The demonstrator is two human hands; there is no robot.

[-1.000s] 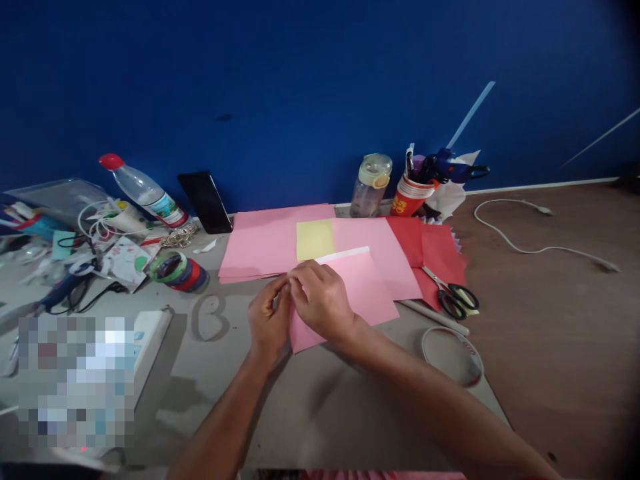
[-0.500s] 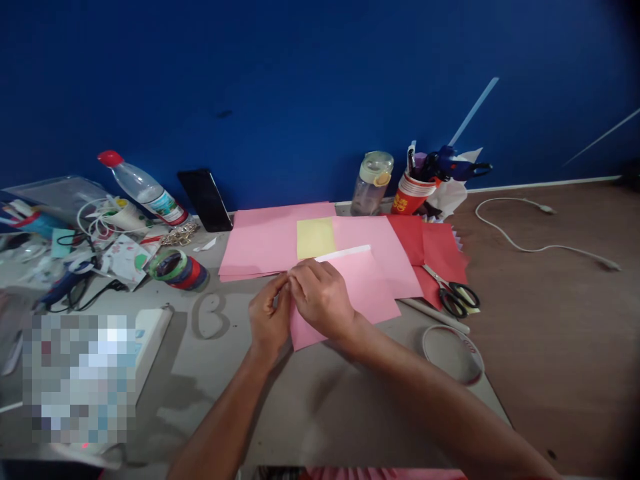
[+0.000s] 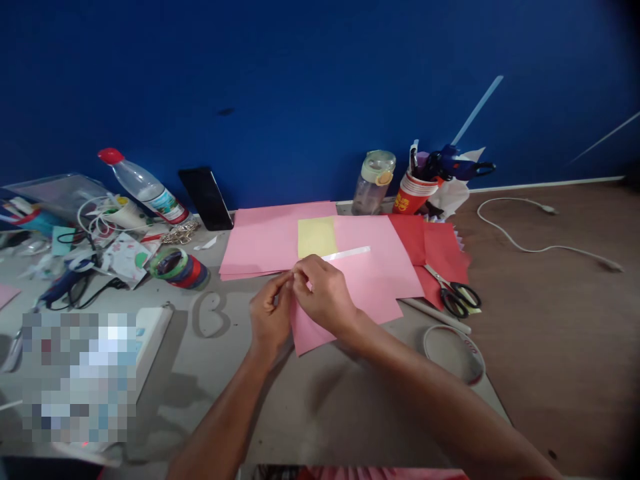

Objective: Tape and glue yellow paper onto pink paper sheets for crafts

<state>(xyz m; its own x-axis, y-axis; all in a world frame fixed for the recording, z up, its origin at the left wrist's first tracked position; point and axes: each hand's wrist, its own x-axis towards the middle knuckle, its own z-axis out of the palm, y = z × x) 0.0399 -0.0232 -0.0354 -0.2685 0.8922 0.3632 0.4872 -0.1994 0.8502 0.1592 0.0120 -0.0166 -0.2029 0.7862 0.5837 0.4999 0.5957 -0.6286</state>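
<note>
A pink paper sheet (image 3: 367,287) lies on the grey table (image 3: 215,380) in front of me, with a narrow white strip (image 3: 347,253) along its far edge. My left hand (image 3: 270,320) and my right hand (image 3: 323,297) meet at the sheet's far left corner, fingers pinched together on the paper's edge there. Behind it lie more pink sheets (image 3: 260,237), a small yellow sheet (image 3: 316,237) and red sheets (image 3: 435,250).
Scissors (image 3: 457,297) lie on the red paper at right, a tape ring (image 3: 454,353) nearer me. Tape rolls (image 3: 180,268), a water bottle (image 3: 143,188), a phone (image 3: 206,198), a jar (image 3: 373,181) and a cup of tools (image 3: 415,190) stand around. Cluttered cables lie at left.
The white strip along the pink sheet's far edge has narrowed as my hands work the corner. Both hands have stayed in place.
</note>
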